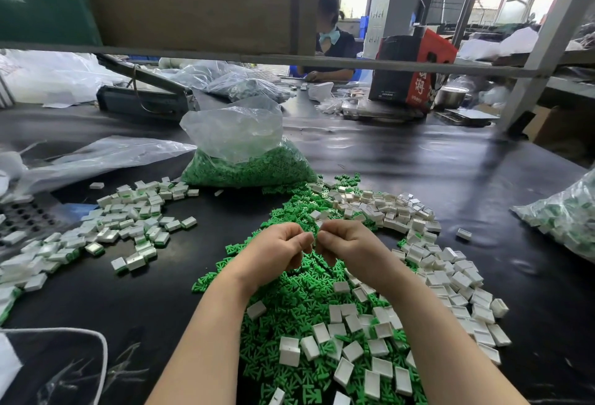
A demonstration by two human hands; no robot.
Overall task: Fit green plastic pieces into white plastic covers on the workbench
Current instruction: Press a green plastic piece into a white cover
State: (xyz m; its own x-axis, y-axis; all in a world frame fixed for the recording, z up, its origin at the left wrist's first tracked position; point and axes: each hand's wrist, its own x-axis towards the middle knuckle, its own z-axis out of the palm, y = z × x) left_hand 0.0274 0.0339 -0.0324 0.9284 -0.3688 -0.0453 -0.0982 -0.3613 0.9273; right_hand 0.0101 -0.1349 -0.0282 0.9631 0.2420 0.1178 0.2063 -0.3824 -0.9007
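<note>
My left hand [273, 251] and my right hand [346, 245] meet fingertip to fingertip above a heap of green plastic pieces [299, 305]. Both hands have curled fingers and pinch something small between them, which the fingers hide. Empty white plastic covers [450, 272] lie scattered along the right side and the near end of the green heap. At the left lies a spread of white covers with green pieces fitted inside [128, 227].
A clear bag of green pieces [248, 160] stands behind the heap. A bag of fitted covers [566, 218] lies at the right edge. Loose plastic sheeting [96, 156] and a perforated tray [25, 214] are at the left. Another person [331, 37] works across the black bench [450, 163].
</note>
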